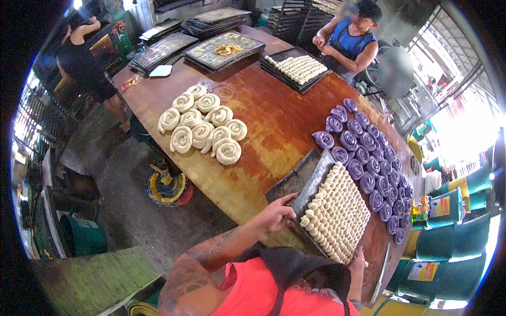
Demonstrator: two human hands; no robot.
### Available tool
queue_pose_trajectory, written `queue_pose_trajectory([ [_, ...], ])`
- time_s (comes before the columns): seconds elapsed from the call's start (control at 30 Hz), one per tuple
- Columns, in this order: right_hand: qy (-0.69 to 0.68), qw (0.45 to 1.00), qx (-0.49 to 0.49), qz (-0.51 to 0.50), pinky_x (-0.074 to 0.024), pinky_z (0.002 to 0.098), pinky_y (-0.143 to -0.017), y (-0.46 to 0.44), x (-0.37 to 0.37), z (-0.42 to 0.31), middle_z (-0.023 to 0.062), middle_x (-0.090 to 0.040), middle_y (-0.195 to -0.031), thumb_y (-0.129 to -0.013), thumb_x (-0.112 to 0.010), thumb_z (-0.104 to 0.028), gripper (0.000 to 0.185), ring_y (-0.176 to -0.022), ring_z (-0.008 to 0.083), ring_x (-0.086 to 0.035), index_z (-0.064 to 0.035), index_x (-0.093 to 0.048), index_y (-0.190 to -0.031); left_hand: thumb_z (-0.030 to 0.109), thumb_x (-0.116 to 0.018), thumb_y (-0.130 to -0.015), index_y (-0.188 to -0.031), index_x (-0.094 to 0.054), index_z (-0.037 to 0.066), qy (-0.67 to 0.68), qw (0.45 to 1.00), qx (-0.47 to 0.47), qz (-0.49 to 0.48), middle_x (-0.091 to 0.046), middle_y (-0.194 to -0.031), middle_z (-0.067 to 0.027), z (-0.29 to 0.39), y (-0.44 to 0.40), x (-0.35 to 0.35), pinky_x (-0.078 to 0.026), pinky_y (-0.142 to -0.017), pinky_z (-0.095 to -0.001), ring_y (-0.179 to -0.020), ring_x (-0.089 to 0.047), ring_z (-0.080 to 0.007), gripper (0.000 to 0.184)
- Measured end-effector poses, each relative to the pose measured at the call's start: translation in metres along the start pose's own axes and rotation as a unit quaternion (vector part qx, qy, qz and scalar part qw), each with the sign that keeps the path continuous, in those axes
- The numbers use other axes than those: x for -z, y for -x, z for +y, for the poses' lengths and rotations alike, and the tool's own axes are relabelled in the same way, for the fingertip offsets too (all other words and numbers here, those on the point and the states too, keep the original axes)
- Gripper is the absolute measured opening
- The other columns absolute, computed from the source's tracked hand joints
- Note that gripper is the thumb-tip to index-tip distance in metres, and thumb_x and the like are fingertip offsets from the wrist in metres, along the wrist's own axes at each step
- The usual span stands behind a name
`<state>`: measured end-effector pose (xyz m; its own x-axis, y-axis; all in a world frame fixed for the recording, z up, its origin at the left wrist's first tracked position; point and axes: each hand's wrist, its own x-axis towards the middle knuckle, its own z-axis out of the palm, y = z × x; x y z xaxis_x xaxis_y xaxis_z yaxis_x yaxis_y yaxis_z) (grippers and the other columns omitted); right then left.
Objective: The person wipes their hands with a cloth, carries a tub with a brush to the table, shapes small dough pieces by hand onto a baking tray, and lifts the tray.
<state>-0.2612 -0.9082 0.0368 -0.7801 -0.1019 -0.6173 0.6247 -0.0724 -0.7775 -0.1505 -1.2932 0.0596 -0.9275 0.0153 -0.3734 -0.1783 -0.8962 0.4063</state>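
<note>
A dark baking tray [311,196] filled with rows of small pale dough balls [337,213] is held in front of me, tilted above another dark tray [293,181]. My left hand [279,213] grips its left edge, fingers curled around the rim. At the near right corner, my right hand [358,262] is closed on the same tray, its fingers partly hidden. Purple dough coils [369,163] lie in rows just beyond, on the right. A long thin blade-like tool [383,268] rests near my right hand.
White dough coils [203,129] sit on the wooden table [263,121] at left. Stacked trays [224,50] stand along the far side, beside another tray of dough pieces [296,68]. A person in blue [350,47] stands across; another is far left. Green buckets [445,237] line the right.
</note>
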Motion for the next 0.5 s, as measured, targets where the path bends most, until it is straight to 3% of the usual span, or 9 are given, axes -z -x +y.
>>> queue_pose_trajectory([
  [0.03,-0.016,1.000,-0.002,-0.003,-0.0468,0.0471,-0.101,0.028,-0.031,-0.015,0.0190,-0.058,-0.130,-0.100,-0.037,-0.053,0.066,-0.115,0.0334,-0.059,0.0019,-0.049,-0.134,-0.004,-0.060,-0.070,-0.148,-0.037,0.010,0.013,1.000,-0.003,0.002,-0.066,-0.100,-0.0121,-0.001,0.001,0.000,-0.052,-0.060,-0.0302,-0.072,-0.063,-0.0204,0.083],
  [0.1,-0.034,0.999,-0.012,-0.023,-0.0467,0.0475,-0.102,0.010,-0.010,-0.011,0.0190,-0.058,-0.130,-0.100,-0.037,-0.051,0.064,-0.116,0.0335,-0.060,0.0011,-0.049,-0.134,-0.005,-0.060,-0.069,-0.148,-0.038,0.009,0.037,0.999,-0.011,0.006,-0.066,-0.098,-0.0126,-0.004,0.001,0.000,-0.052,-0.061,-0.0306,-0.073,-0.063,-0.0203,0.082],
  [0.2,-0.064,0.998,-0.029,-0.005,-0.0465,0.0478,-0.102,0.008,-0.017,-0.014,0.0189,-0.058,-0.130,-0.100,-0.038,-0.048,0.060,-0.116,0.0337,-0.060,0.0002,-0.049,-0.134,-0.011,-0.051,-0.076,-0.150,-0.031,0.007,-0.029,1.000,0.001,0.004,-0.063,-0.117,-0.0146,-0.002,0.008,0.005,-0.056,-0.080,-0.0408,-0.093,-0.067,-0.0248,0.079],
  [0.27,-0.132,0.990,-0.024,0.044,-0.0475,0.0477,-0.101,0.041,-0.067,-0.028,0.0187,-0.058,-0.131,-0.100,-0.038,-0.043,0.056,-0.116,0.0337,-0.060,-0.0005,-0.048,-0.135,-0.012,-0.051,-0.075,-0.150,-0.031,0.006,0.002,1.000,-0.017,-0.016,-0.062,-0.118,-0.0152,0.000,0.020,0.017,-0.056,-0.084,-0.0419,-0.096,-0.067,-0.0254,0.079],
  [0.33,-0.116,0.993,0.020,-0.034,-0.0474,0.0473,-0.101,0.015,-0.039,-0.013,0.0185,-0.057,-0.132,-0.100,-0.038,-0.042,0.056,-0.117,0.0336,-0.059,-0.0006,-0.047,-0.136,-0.012,-0.052,-0.073,-0.150,-0.030,0.004,0.025,0.997,-0.038,-0.067,-0.060,-0.126,-0.0167,-0.009,0.024,0.048,-0.053,-0.093,-0.0432,-0.106,-0.064,-0.0273,0.081],
  [0.4,-0.092,0.991,0.051,-0.081,-0.0464,0.0465,-0.102,0.025,-0.048,-0.017,0.0182,-0.056,-0.133,-0.100,-0.038,-0.042,0.056,-0.118,0.0333,-0.058,-0.0002,-0.046,-0.137,-0.012,-0.053,-0.073,-0.150,-0.030,0.004,-0.007,0.997,-0.058,-0.040,-0.059,-0.129,-0.0169,0.001,0.055,0.042,-0.052,-0.095,-0.0432,-0.111,-0.063,-0.0277,0.083],
  [0.5,-0.096,0.985,0.020,-0.145,-0.0445,0.0466,-0.105,0.021,-0.058,-0.030,0.0182,-0.056,-0.134,-0.100,-0.039,-0.043,0.058,-0.120,0.0331,-0.057,0.0006,-0.046,-0.136,-0.010,-0.056,-0.072,-0.151,-0.029,0.005,-0.048,0.994,-0.097,0.009,-0.056,-0.134,-0.0169,0.005,0.095,0.034,-0.048,-0.100,-0.0418,-0.116,-0.061,-0.0277,0.085],
])
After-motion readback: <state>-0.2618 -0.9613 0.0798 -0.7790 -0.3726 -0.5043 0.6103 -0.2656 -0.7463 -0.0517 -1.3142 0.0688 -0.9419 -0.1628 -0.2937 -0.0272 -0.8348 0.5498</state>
